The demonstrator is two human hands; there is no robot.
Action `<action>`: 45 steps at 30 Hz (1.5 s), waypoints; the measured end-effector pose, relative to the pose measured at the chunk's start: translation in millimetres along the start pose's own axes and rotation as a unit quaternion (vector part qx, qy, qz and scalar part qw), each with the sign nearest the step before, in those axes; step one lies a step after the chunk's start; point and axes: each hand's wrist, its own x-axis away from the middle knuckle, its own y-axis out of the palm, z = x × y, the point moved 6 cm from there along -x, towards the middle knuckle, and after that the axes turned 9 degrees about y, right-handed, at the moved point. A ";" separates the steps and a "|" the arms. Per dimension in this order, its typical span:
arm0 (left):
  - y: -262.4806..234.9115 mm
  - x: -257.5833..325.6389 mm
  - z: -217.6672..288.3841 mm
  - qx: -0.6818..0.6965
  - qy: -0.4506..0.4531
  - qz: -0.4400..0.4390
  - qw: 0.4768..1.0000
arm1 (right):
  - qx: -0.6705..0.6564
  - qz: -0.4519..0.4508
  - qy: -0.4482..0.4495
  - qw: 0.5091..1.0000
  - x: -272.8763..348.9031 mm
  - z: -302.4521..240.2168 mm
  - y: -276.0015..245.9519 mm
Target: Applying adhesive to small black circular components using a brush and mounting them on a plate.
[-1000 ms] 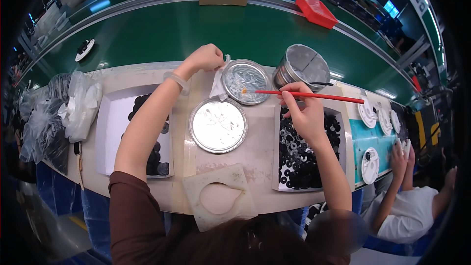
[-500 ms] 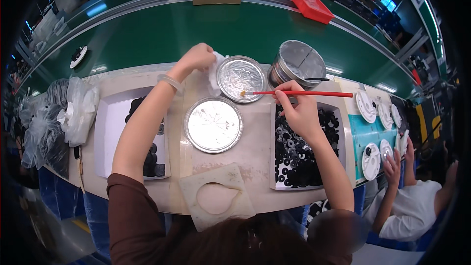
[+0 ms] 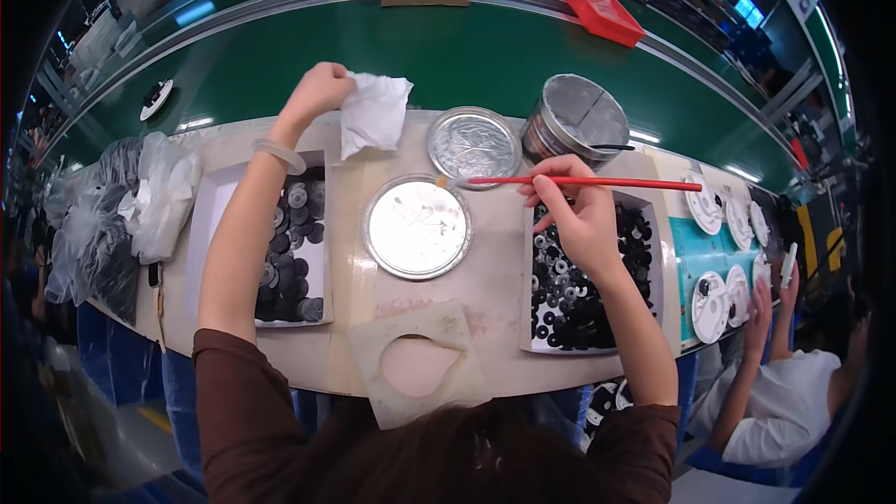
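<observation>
We look down on our two bare arms at a pale workbench that runs along a green conveyor belt. Our left hand is raised at the far edge of the bench, fingers pinched around a crumpled white cloth that hangs from it. Our right hand grasps a thin red brush near its middle, held level, with the tip pointing left and sitting at the near rim of a small foil dish.

Just near of that dish lies a larger round metal plate, flat on the bench between our arms; its shiny face looks mostly bare. To the far right of the foil dish stands a tilted metal can.

A white tray of small black round parts sits under our left forearm, and a fuller white tray of similar black parts sits under our right wrist. Judging by this, many parts remain in both trays, and we cannot tell which are finished. A pale board with a round cut-out lies nearest us.

At the left are bunched clear plastic bags. At the right, another person's hands work beside white discs on a teal mat.
</observation>
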 end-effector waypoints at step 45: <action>-123.9 362.5 -53.2 -0.074 0.049 0.384 0.919 | 0.254 0.570 0.048 0.780 307.6 53.1 -243.3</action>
